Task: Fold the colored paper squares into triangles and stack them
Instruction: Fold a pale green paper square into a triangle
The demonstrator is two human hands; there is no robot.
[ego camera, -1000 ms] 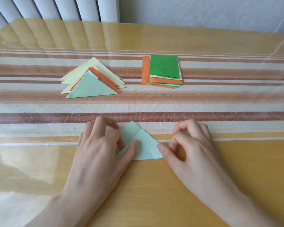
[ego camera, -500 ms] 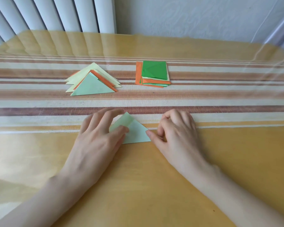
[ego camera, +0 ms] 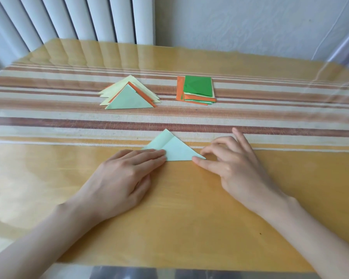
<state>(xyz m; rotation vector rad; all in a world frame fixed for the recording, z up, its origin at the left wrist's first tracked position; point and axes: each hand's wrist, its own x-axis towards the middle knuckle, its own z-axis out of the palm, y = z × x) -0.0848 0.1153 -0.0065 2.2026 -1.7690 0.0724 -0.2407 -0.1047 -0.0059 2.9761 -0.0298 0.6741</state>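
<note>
While 2 hands touch paper, 2 stacks

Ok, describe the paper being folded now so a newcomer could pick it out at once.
On the yellow table, look at the striped runner's near edge, between the two hands. The pale green triangle lies flat there, the left hand pressing its left part and the right hand at its right corner. Unlike the triangle stack and square stack farther back, it lies alone.
</note>
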